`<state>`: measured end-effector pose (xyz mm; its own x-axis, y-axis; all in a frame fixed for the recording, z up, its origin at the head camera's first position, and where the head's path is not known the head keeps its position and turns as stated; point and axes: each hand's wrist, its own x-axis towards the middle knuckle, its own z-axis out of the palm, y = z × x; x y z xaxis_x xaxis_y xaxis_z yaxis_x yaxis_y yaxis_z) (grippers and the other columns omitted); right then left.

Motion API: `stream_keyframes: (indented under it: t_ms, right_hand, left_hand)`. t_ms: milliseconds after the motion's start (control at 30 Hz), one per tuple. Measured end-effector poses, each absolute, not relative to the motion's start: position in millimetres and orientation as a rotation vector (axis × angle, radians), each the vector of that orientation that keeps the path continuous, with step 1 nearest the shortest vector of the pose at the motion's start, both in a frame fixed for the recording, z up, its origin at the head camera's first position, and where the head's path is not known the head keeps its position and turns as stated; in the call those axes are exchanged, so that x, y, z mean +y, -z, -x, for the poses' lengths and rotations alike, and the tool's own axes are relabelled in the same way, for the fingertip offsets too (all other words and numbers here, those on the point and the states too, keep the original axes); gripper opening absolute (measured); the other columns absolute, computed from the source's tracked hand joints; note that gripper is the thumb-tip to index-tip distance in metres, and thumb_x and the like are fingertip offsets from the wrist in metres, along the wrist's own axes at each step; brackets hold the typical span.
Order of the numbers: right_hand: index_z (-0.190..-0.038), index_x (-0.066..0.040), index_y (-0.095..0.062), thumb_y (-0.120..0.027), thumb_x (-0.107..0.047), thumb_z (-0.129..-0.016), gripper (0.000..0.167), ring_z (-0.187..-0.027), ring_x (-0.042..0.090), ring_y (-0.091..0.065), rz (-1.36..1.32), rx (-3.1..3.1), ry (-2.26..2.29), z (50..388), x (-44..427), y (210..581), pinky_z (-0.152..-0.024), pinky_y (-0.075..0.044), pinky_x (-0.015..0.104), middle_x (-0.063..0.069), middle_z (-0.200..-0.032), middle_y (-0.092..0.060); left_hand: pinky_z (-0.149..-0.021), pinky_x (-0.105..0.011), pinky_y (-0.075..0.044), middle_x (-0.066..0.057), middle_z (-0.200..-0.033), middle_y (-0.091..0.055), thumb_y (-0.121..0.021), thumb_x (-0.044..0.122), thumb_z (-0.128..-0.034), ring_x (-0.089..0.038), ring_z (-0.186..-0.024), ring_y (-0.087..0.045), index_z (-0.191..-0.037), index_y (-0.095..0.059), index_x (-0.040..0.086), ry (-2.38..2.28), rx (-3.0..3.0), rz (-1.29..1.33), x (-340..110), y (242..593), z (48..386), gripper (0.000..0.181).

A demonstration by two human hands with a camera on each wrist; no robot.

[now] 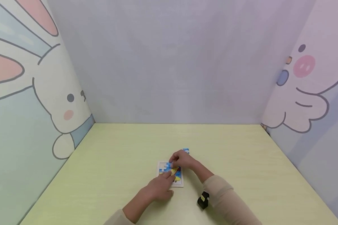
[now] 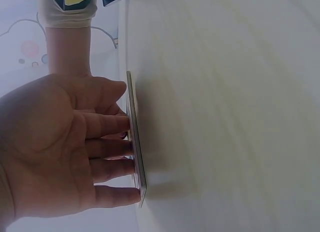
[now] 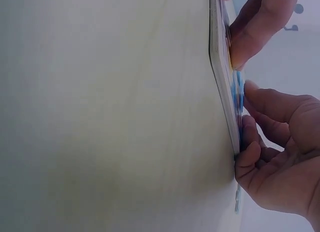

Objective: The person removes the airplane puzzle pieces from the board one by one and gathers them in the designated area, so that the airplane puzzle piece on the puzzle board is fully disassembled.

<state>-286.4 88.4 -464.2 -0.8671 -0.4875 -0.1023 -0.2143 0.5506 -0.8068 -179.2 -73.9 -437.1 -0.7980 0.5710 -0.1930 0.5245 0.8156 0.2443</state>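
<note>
A pale-framed jigsaw puzzle (image 1: 178, 178) lies flat on the tabletop (image 1: 115, 153), between the person's two hands, its far left corner showing a bare patch. The left hand (image 1: 161, 187) reaches over the near side, fingers straight, their tips resting on the picture and gripping nothing. The right hand (image 1: 183, 159) bends over the far right corner, thumb and fingers curled and slightly parted; I can't tell whether a piece is pinched there. Just beyond it lies a loose blue piece (image 1: 186, 150), partly covered by that hand. A black block (image 1: 203, 200) with a yellow label sits against the right sleeve (image 1: 225, 200). Rabbit (image 1: 59, 100) and pig (image 1: 304, 90) drawings flank the tabletop on the walls. The hands hide much of the picture, and the left sleeve (image 1: 119, 218) is cut off below.
</note>
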Motion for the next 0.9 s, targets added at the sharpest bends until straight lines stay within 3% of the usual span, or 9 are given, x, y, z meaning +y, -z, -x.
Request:
stream_keyframes:
  t_ms: [900]
  right_hand:
    - [-0.084, -0.004, -0.063, -0.073, -0.001, -0.077, 0.013, -0.061, 0.015, -0.049, 0.498, 2.483, 1.262, 284.5, 84.7, 463.5, -0.054, -0.043, 0.024, 0.003, -0.069, -0.053]
  left_hand:
    - [-0.097, -0.042, -0.039, -0.012, -0.140, -0.041, -0.062, 0.028, -0.0852, -0.028, -0.129, -0.036, -0.133, -0.049, 0.005, -0.251, 2.718, -0.848, -71.2, 434.5, 182.3, 0.055]
